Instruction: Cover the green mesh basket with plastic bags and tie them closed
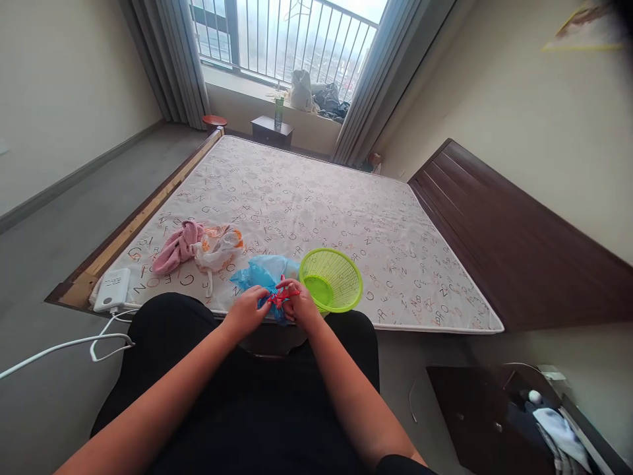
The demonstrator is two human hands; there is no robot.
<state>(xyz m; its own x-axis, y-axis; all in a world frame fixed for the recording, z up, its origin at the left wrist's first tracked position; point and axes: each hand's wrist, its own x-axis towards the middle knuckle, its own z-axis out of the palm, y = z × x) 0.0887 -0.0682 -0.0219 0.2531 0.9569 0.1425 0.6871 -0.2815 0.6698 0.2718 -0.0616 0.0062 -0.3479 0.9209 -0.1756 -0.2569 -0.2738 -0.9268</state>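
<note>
Both my hands are at the near edge of the mattress, close together on a blue plastic bag (270,267) with red ties (281,298). My left hand (250,309) pinches at the bag's gathered neck, fingers closed on the red ties. Closed as well, my right hand (299,305) has the red ties between its fingers. A green plastic basket (341,280) lies tilted just right of my right hand, its opening facing up toward me. What the bag contains cannot be made out.
Left of the bag lie a white plastic bag with orange print (217,247) and a pink fuzzy cloth (178,251). A white power strip (113,289) with cables sits at the mattress corner. The patterned mattress (316,191) stretches to a nightstand (271,132) by the window.
</note>
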